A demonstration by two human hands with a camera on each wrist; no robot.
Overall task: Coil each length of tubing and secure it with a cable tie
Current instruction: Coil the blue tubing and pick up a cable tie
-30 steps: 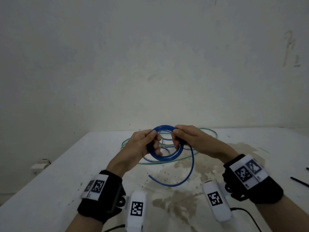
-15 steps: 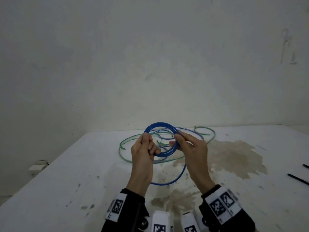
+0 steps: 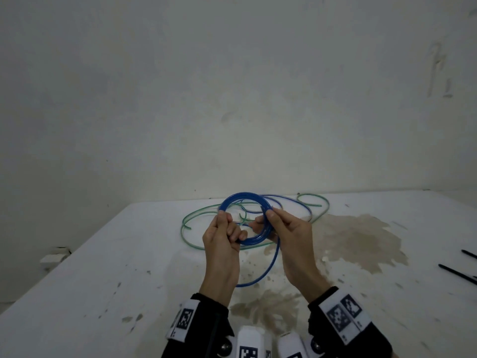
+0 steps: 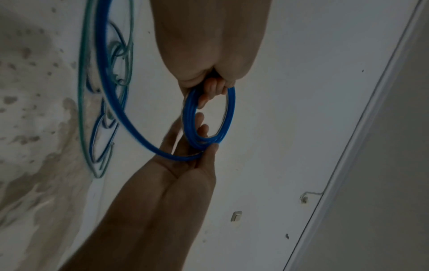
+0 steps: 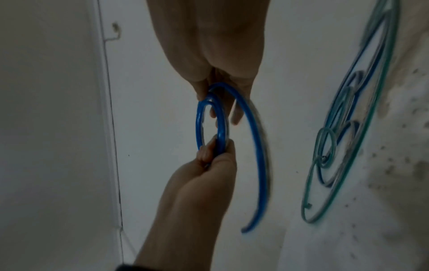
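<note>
A small coil of blue tubing (image 3: 240, 198) is held upright above the white table (image 3: 108, 275). My left hand (image 3: 229, 227) grips its left side with curled fingers, and my right hand (image 3: 269, 219) pinches its right side between thumb and fingers. A loose blue tail (image 3: 275, 264) curves down from the coil to the table. In the left wrist view, the coil (image 4: 232, 110) spans both hands. The tail (image 5: 257, 146) arcs beside the coil (image 5: 199, 124) in the right wrist view. Green tubing (image 3: 186, 235) and thinner blue tubing (image 3: 296, 202) lie loose on the table behind.
Black cable ties (image 3: 456, 273) lie at the table's right edge. A brown stain (image 3: 361, 244) covers the table right of my hands. A pale wall (image 3: 232, 99) rises behind the table's far edge. The loose tubing shows as a green loop (image 5: 362, 150).
Both forearms have swung in from the sides and now point forward, side by side. The coil stays gripped in both hands, slightly higher and more upright; its tail still hangs.
</note>
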